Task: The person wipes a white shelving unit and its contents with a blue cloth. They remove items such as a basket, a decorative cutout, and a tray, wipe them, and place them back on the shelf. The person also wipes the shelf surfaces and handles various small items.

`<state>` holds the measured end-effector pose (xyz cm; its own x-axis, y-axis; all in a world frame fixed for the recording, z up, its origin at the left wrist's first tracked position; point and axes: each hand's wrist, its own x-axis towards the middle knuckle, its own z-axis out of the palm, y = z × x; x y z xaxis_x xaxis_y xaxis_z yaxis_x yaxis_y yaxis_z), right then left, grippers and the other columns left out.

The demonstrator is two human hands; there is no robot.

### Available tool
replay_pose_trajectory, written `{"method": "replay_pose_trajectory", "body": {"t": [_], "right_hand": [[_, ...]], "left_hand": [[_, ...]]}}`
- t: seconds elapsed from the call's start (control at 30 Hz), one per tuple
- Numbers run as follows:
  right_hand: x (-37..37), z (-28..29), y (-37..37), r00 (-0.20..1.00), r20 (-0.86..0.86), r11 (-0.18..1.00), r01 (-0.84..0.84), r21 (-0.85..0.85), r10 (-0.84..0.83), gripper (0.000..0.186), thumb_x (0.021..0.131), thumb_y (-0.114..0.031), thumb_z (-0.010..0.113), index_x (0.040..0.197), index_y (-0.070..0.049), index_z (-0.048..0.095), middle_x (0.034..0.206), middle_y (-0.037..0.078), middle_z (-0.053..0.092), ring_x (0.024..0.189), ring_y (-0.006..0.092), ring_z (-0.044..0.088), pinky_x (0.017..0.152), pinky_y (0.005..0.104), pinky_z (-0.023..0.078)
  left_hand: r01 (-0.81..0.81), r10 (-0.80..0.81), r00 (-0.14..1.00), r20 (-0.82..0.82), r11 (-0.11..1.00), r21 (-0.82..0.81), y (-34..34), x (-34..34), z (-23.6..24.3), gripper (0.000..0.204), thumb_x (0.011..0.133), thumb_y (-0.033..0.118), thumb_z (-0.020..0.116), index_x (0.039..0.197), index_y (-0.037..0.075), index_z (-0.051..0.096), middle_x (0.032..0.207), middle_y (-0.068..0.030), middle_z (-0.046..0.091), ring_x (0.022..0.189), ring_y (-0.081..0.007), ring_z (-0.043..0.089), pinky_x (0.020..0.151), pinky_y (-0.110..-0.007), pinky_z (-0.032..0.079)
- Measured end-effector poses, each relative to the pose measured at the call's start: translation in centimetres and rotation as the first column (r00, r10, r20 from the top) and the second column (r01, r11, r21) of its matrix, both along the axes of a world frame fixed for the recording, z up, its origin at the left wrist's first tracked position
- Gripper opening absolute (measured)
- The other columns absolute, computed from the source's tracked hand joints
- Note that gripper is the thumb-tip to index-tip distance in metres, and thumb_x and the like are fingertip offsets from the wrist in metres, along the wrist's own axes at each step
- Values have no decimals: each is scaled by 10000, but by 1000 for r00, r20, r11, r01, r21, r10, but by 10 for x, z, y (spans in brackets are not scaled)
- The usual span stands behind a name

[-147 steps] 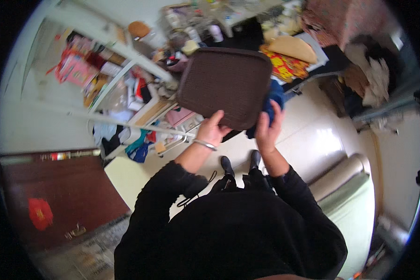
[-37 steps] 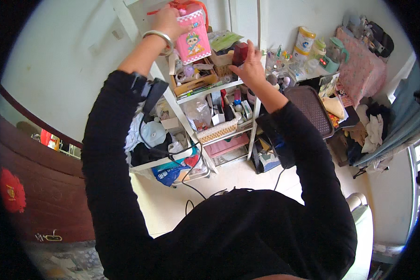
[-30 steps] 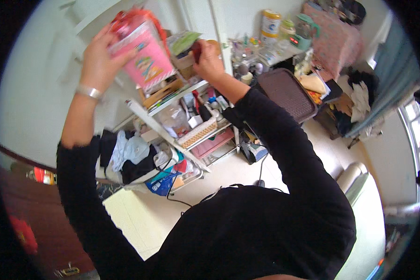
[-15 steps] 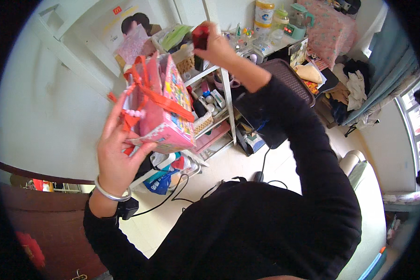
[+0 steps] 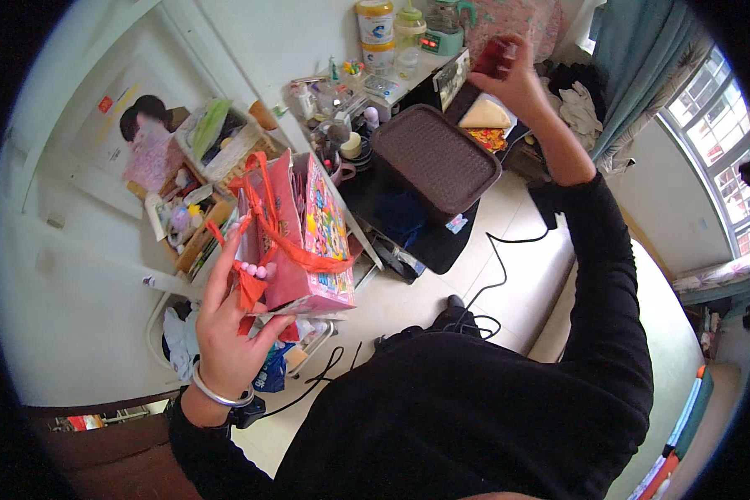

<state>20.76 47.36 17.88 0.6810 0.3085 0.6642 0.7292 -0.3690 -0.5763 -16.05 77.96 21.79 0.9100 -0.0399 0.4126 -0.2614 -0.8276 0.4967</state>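
Two bare hands are raised well apart in a cluttered room. The left hand (image 5: pixel 233 346) is clamped on a pink paper gift bag (image 5: pixel 329 233), thumb along its lower edge, fingers up its side. The bag is tilted, its mouth turned up and to the left, held in the air in front of the near upright of a white shelf unit (image 5: pixel 337 196). It has a bright, crowded cartoon print, orange-red ribbon (image 5: pixel 308 260) and pink beads (image 5: pixel 254 269). The right hand (image 5: pixel 517 79), high up, has its thumb and fingers closed around a small dark red object (image 5: pixel 495 58), too blurred to identify.

Labels: two stacked tins (image 5: pixel 377 29) with white and gold wrappers stand at the far edge of the white desk (image 5: pixel 432 67), by the wall. Just right of them is a yellow-green-topped bottle (image 5: pixel 409 35), then a teal appliance (image 5: pixel 443 42) with a lit red display. A pale poster (image 5: pixel 100 142) behind the shelf unit carries a small red square logo and a dark-haired figure.

A brown textured tray (image 5: pixel 437 158) lies before the desk's near edge. A black cable (image 5: pixel 502 267) curls over pale floor tiles (image 5: pixel 483 287). At the right, a blue curtain (image 5: pixel 646 62) hangs beside a barred window (image 5: pixel 712 125).
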Motion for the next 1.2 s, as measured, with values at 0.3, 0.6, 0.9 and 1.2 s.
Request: {"method": "replay_pose_trajectory", "body": {"t": [0.3, 0.6, 0.9, 1.2], "right_hand": [[195, -68, -202, 923, 44, 918, 384, -96, -381, 777, 714, -213, 777, 1249, -77, 230, 1088, 167, 551, 930, 239, 609, 800, 329, 501], [418, -229, -293, 968, -178, 968, 137, -212, -176, 740, 696, -81, 758, 1243, -33, 262, 1009, 162, 539, 901, 266, 579, 792, 350, 478], [485, -310, -299, 987, -123, 983, 86, -160, -106, 747, 673, -64, 765, 1245, -35, 284, 1177, 207, 442, 1046, 353, 521, 848, 372, 462], [493, -324, -297, 997, -60, 992, -58, -114, 52, 726, 654, -40, 766, 1208, -68, 298, 1249, 223, 380, 1103, 413, 470, 865, 414, 467]], "left_hand": [[-31, 16, 995, -96, 987, -155, -126, 170, 3, 519, 627, -41, 741, 1097, 8, 528, 1390, -148, 379, 671, -71, 583, 630, -227, 502], [-24, 4, 996, -94, 977, -214, -280, 430, -37, 241, 708, -36, 720, 706, -32, 479, 1409, -165, 322, 1185, -225, 465, 860, -316, 521], [-174, 170, 985, -37, 973, -151, -340, 513, -93, 284, 651, -38, 765, 672, -12, 483, 1411, -166, 326, 1189, -264, 480, 857, -337, 518], [-119, 122, 992, 33, 990, -75, -398, 604, -135, 296, 586, 63, 790, 632, 7, 502, 1389, -210, 355, 1242, -380, 407, 1004, -377, 364]]}}
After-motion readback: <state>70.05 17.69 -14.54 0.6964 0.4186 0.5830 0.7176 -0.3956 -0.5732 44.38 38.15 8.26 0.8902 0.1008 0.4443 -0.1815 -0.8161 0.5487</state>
